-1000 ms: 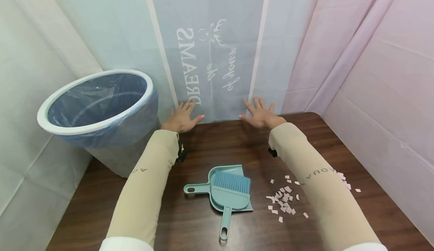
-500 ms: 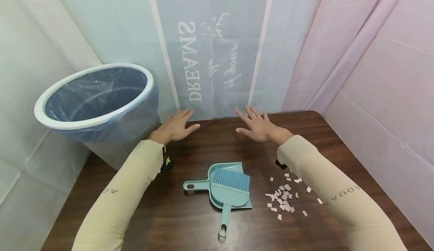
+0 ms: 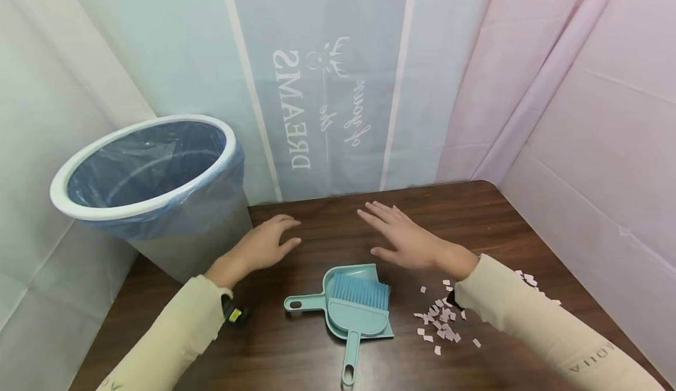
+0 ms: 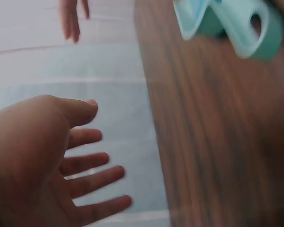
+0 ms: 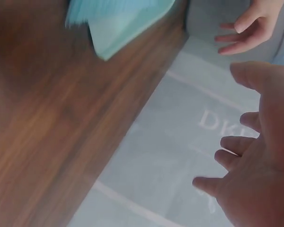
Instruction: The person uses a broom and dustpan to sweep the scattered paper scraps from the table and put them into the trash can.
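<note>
My left hand (image 3: 261, 244) hovers over the table with relaxed, spread fingers and nothing in it, beside the bin. Across from it, my right hand (image 3: 404, 238) is likewise empty, its fingers extended above the back part of the table. Between and below them lies a teal dustpan (image 3: 306, 303), its handle pointing left. A small hand brush (image 3: 358, 314) with blue bristles rests on the pan, handle toward me. In the left wrist view a teal handle (image 4: 255, 33) shows at the top right. The right wrist view catches the blue bristles (image 5: 109, 9) at the top.
A grey bin (image 3: 195, 256) with a white rim and blue liner stands at the left. Small white paper scraps (image 3: 440, 319) lie in a heap right of the dustpan. More scraps (image 3: 528, 278) lie beyond my right forearm. Curtains (image 3: 338, 86) enclose the wooden table (image 3: 296, 356).
Both hands have drawn back toward me from the table's far edge, and the left has also shifted left. Dustpan, brush and scraps have stayed in place.
</note>
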The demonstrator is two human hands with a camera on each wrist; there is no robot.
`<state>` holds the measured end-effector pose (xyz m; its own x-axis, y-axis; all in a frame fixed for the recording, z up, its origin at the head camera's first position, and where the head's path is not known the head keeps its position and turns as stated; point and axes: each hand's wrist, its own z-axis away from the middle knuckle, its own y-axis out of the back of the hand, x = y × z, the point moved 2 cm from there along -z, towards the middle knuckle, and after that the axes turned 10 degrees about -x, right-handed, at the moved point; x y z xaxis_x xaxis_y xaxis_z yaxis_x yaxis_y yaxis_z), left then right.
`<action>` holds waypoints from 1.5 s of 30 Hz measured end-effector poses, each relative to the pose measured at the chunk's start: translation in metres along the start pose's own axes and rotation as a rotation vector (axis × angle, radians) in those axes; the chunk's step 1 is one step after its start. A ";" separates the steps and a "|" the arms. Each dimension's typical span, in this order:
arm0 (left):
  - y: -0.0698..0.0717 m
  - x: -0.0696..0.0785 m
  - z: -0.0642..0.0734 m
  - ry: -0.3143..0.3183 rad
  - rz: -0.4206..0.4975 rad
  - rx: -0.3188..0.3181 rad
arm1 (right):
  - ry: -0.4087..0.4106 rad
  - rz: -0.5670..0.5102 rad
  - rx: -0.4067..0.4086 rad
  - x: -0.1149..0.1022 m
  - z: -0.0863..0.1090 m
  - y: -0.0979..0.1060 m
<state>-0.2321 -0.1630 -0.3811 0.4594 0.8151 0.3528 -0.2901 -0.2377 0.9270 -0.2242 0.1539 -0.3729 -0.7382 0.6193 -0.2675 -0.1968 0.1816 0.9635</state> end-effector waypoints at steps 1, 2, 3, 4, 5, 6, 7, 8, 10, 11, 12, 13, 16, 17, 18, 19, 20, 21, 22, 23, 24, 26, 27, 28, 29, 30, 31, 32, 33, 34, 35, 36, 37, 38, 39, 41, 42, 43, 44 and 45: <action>-0.003 0.001 0.006 -0.009 0.040 0.004 | 0.019 0.000 0.005 -0.004 0.003 -0.001; -0.007 0.002 0.013 -0.014 0.082 0.004 | 0.038 0.001 0.008 -0.008 0.007 -0.002; -0.010 0.003 0.019 -0.015 0.120 0.001 | 0.053 -0.002 0.008 -0.012 0.010 -0.003; -0.013 0.004 0.025 -0.014 0.156 -0.002 | 0.067 -0.006 0.004 -0.017 0.013 -0.004; -0.017 0.004 0.032 -0.006 0.193 -0.008 | 0.084 -0.005 0.000 -0.021 0.017 -0.006; -0.020 0.005 0.038 0.012 0.240 -0.021 | 0.104 -0.007 -0.006 -0.026 0.020 -0.009; -0.024 0.006 0.043 0.026 0.279 -0.031 | 0.125 -0.009 -0.016 -0.030 0.024 -0.012; -0.028 0.006 0.048 0.045 0.320 -0.044 | 0.151 -0.004 -0.026 -0.035 0.027 -0.015; -0.036 0.008 0.057 0.077 0.413 -0.069 | 0.197 0.003 -0.042 -0.045 0.033 -0.022; -0.040 0.008 0.061 0.090 0.462 -0.081 | 0.219 0.012 -0.045 -0.049 0.035 -0.025; -0.044 0.009 0.064 0.102 0.520 -0.092 | 0.237 0.013 -0.047 -0.053 0.037 -0.028; -0.048 0.010 0.066 0.102 0.575 -0.102 | 0.254 0.020 -0.046 -0.057 0.039 -0.031; -0.058 0.013 0.071 0.089 0.734 -0.118 | 0.308 0.039 -0.037 -0.067 0.044 -0.040; -0.061 0.014 0.071 0.080 0.759 -0.117 | 0.332 0.050 -0.034 -0.070 0.045 -0.043; -0.064 0.016 0.071 0.072 0.768 -0.113 | 0.354 0.058 -0.034 -0.074 0.047 -0.045; -0.066 0.017 0.071 0.063 0.760 -0.105 | 0.374 0.070 -0.034 -0.077 0.048 -0.048; -0.067 0.019 0.071 0.056 0.742 -0.094 | 0.394 0.085 -0.036 -0.080 0.049 -0.051; -0.069 0.021 0.071 0.050 0.717 -0.082 | 0.407 0.102 -0.040 -0.083 0.050 -0.055; -0.070 0.023 0.070 0.042 0.684 -0.071 | 0.419 0.117 -0.049 -0.086 0.050 -0.058; -0.071 0.024 0.069 0.034 0.652 -0.064 | 0.428 0.128 -0.060 -0.088 0.050 -0.061; -0.072 0.026 0.069 0.028 0.627 -0.057 | 0.433 0.142 -0.068 -0.090 0.050 -0.064; -0.075 0.029 0.067 0.016 0.605 -0.058 | 0.448 0.167 -0.085 -0.094 0.050 -0.070; -0.076 0.031 0.066 0.011 0.594 -0.062 | 0.455 0.178 -0.091 -0.095 0.050 -0.073; -0.077 0.032 0.066 0.007 0.577 -0.070 | 0.464 0.187 -0.094 -0.096 0.049 -0.076; -0.079 0.033 0.065 0.002 0.565 -0.078 | 0.471 0.197 -0.094 -0.097 0.049 -0.079; -0.080 0.034 0.065 0.001 0.554 -0.087 | 0.480 0.209 -0.091 -0.098 0.049 -0.082; -0.081 0.035 0.065 -0.002 0.543 -0.097 | 0.488 0.219 -0.087 -0.099 0.049 -0.085; -0.083 0.036 0.064 -0.006 0.529 -0.104 | 0.496 0.232 -0.080 -0.100 0.049 -0.088; -0.084 0.036 0.064 -0.008 0.516 -0.110 | 0.503 0.247 -0.072 -0.101 0.049 -0.090; -0.085 0.037 0.064 -0.010 0.504 -0.116 | 0.509 0.261 -0.063 -0.102 0.048 -0.093; -0.086 0.037 0.063 -0.011 0.498 -0.121 | 0.514 0.280 -0.052 -0.103 0.047 -0.096; -0.087 0.037 0.063 -0.012 0.487 -0.124 | 0.520 0.300 -0.043 -0.104 0.047 -0.098; -0.087 0.037 0.062 -0.014 0.478 -0.125 | 0.522 0.326 -0.034 -0.105 0.046 -0.100; -0.088 0.037 0.061 -0.016 0.470 -0.127 | 0.524 0.352 -0.027 -0.105 0.045 -0.101; -0.088 0.036 0.061 -0.017 0.462 -0.129 | 0.524 0.374 -0.022 -0.106 0.045 -0.103; -0.089 0.036 0.060 -0.019 0.440 -0.135 | 0.523 0.408 -0.017 -0.107 0.044 -0.104; -0.089 0.036 0.059 -0.021 0.429 -0.134 | 0.524 0.421 -0.015 -0.108 0.043 -0.104; -0.089 0.036 0.059 -0.023 0.421 -0.134 | 0.524 0.432 -0.012 -0.108 0.043 -0.104; -0.089 0.036 0.059 -0.026 0.412 -0.132 | 0.524 0.436 -0.006 -0.108 0.043 -0.104; -0.089 0.037 0.058 -0.028 0.397 -0.128 | 0.525 0.440 -0.002 -0.108 0.042 -0.104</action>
<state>-0.1404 -0.1425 -0.4428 0.3131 0.6579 0.6849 -0.5506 -0.4619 0.6953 -0.0968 0.1006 -0.4448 -0.9646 0.1830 0.1901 0.1926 -0.0040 0.9813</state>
